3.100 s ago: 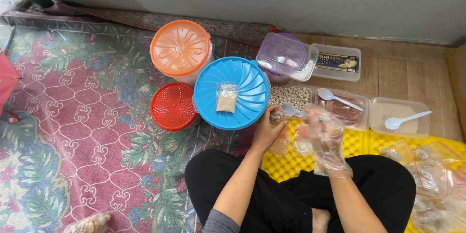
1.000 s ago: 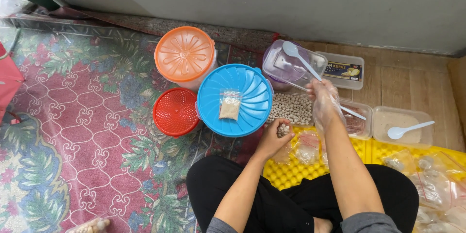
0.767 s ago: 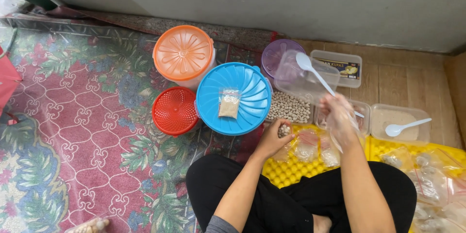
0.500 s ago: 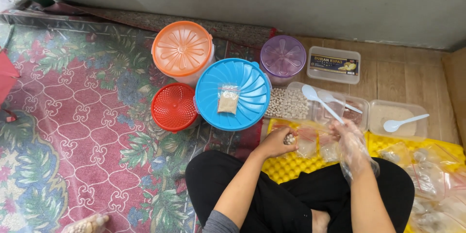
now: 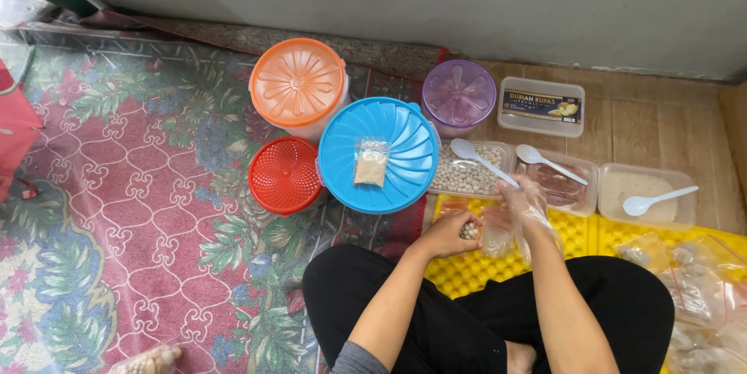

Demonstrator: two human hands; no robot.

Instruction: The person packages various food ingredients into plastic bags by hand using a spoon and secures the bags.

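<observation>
Two hands work over a yellow mat (image 5: 475,273) in front of a seated person's crossed legs in black trousers. Furthest left lies a red patterned rug (image 5: 124,210), and on it a small red lid (image 5: 285,175) sits beside a tall tub with an orange lid (image 5: 298,83). Next comes a wide blue lid (image 5: 379,154) with a small sealed packet (image 5: 371,163) of pale powder resting on it. The left hand (image 5: 447,234) is curled almost closed, fingers cupped around a cluster of small pale beans (image 5: 468,230) and the mouth of a little clear bag (image 5: 495,235). The right hand (image 5: 529,204), covered in a thin plastic glove, is loosely closed around the handle of a white spoon (image 5: 482,161) whose bowl hangs over a clear tray of beans (image 5: 465,175). Behind that stand a tub with a purple lid (image 5: 459,94) and a lidded clear box (image 5: 541,106). Further right, two more trays each hold a white spoon, on bare wooden boards (image 5: 661,121). Crumpled plastic bags (image 5: 692,288) lie at the far right, and a grey wall (image 5: 436,0) runs along the back.
</observation>
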